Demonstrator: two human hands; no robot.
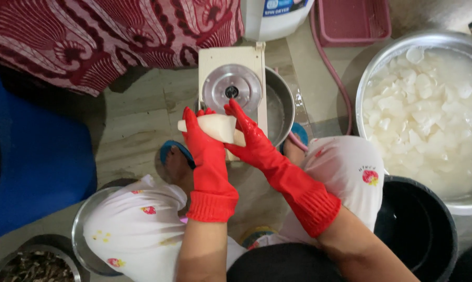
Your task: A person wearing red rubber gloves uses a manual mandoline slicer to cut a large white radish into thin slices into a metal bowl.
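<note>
Both my hands wear red rubber gloves. My left hand (202,143) grips a peeled white root piece (215,126) from below and the left. My right hand (246,133) closes on the same piece from the right. I hold it just in front of a cream slicer board (210,60) with a round metal blade disc (232,90). The board lies across a steel bowl (284,107) on the floor.
A large steel basin (372,62) at the right holds several white pieces in water. A black bucket (440,235) stands at lower right, a blue container (32,156) at left, steel bowls (82,230) at lower left. A pink hose (332,68) and red tray (353,21) lie beyond.
</note>
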